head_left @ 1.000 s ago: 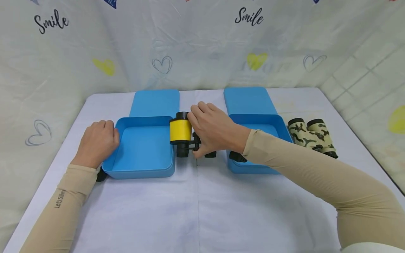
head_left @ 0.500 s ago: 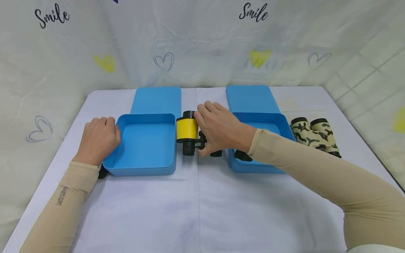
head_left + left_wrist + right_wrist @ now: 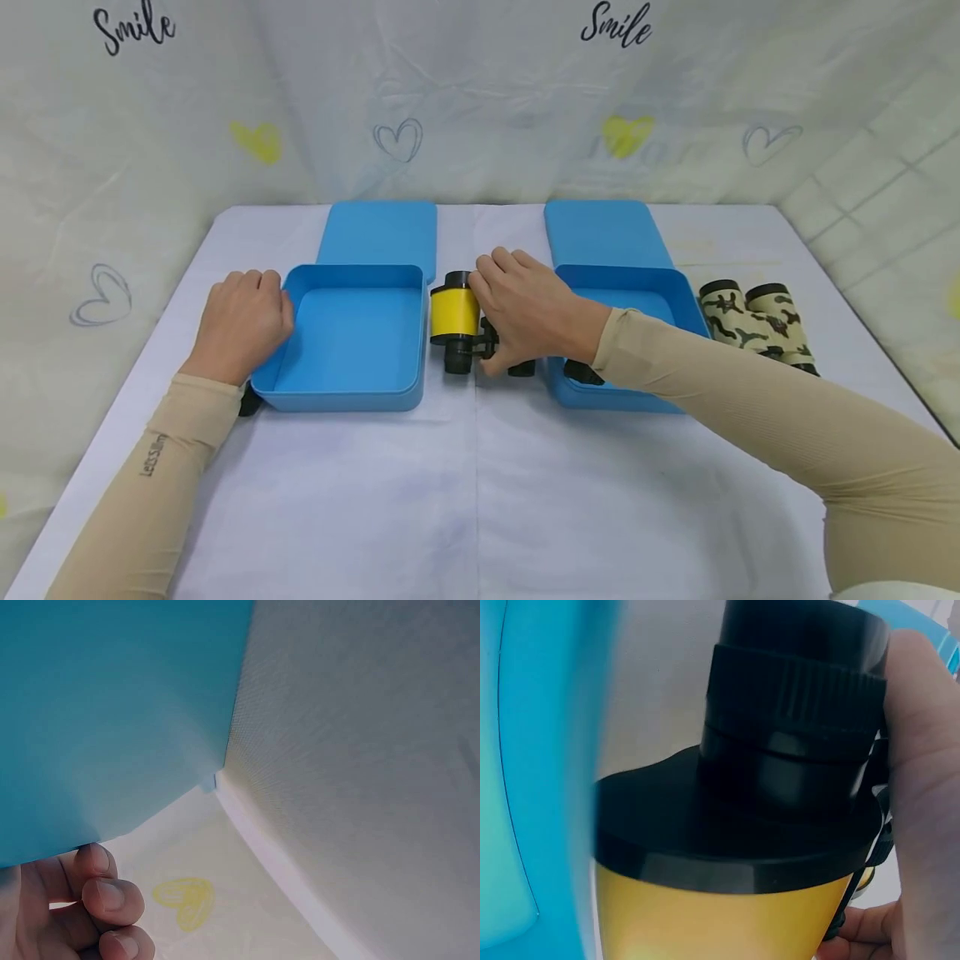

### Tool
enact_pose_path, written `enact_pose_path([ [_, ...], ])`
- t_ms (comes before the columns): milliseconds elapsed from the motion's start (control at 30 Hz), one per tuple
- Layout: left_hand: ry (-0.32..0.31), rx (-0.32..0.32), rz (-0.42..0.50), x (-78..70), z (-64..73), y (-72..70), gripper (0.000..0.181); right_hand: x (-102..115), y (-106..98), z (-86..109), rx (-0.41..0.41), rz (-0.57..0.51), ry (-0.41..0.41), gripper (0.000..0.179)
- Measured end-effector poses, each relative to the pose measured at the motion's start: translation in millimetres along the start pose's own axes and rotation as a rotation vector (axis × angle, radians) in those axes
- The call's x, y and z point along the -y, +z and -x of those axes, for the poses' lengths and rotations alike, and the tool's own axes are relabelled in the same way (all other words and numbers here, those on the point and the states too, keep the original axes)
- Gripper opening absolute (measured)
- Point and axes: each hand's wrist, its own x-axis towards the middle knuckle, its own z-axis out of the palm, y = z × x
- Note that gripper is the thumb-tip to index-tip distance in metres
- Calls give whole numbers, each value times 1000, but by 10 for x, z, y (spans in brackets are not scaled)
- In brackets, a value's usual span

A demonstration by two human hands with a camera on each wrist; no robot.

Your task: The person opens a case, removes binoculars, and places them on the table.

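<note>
In the head view my right hand (image 3: 536, 308) grips a pair of yellow and black binoculars (image 3: 454, 312) between two blue boxes, covering their right barrel. The right wrist view shows an eyepiece (image 3: 787, 705) up close, a finger lying along it. Whether the binoculars touch the table cannot be told. My left hand (image 3: 240, 323) rests at the rim of the left blue box (image 3: 341, 402), its fingers (image 3: 112, 898) loosely curled with nothing seen between them; the thumb is hidden in the left wrist view. My right forearm crosses the right blue box (image 3: 615, 400).
Camouflage binoculars (image 3: 757, 323) lie right of the right box. Behind the boxes lie two flat blue lids, the left lid (image 3: 378, 233) and the right lid (image 3: 606, 233). A white cloth (image 3: 420, 500) covers the table; a printed curtain (image 3: 510, 92) hangs behind.
The yellow binoculars have moved slightly right with my right hand, from overlapping the left box's rim to just beside it. My left hand keeps its place at the box; the head view shifts a little.
</note>
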Motion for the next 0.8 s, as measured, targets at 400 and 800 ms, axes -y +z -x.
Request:
enact_pose_path([
  [400,5,-23,1,0,-16,-8,26,-2,44,-41,34,41,-57,99],
  [800,-9,-2,11,-6,-12,-13,26,38,87,-60,90,41,-90,101],
])
